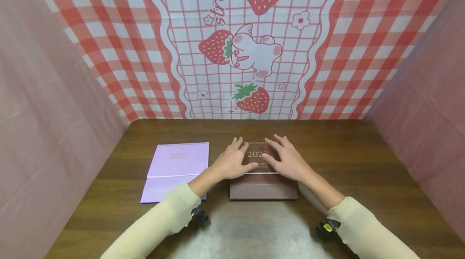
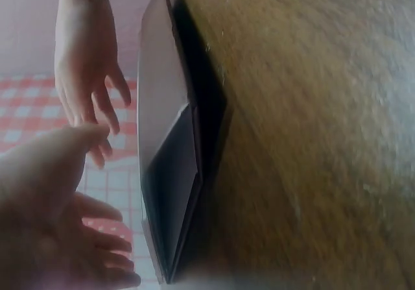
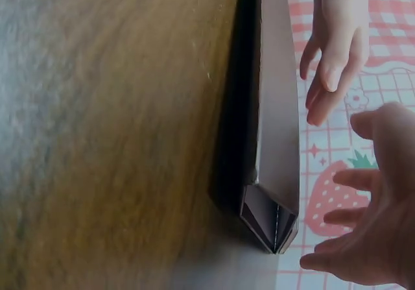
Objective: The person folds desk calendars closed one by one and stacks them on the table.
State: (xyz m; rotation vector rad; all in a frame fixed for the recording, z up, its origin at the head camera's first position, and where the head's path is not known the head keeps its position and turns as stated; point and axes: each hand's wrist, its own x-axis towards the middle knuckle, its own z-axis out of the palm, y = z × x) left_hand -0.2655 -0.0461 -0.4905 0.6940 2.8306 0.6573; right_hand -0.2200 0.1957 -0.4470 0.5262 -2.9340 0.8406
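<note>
A brown desk calendar (image 1: pixel 263 190) with a gold "2027" and a spiral binding lies on the table in the head view. My left hand (image 1: pixel 232 162) is over its left part, fingers spread. Over its right part is my right hand (image 1: pixel 288 162), fingers likewise spread. Both wrist views show a gap between the hands and the calendar (image 2: pixel 165 89). Seen from the right wrist, the calendar's end (image 3: pixel 272 218) forms a folded, hollow shape. Neither hand holds anything. Part of the calendar's cover is hidden behind the hands.
A purple desk calendar (image 1: pixel 178 164), also marked "2027", lies to the left, partly behind the left forearm. The wooden table (image 1: pixel 348 142) ends at a strawberry-patterned cloth (image 1: pixel 254 49) at the back. Pink curtains (image 1: pixel 428 81) hang at both sides.
</note>
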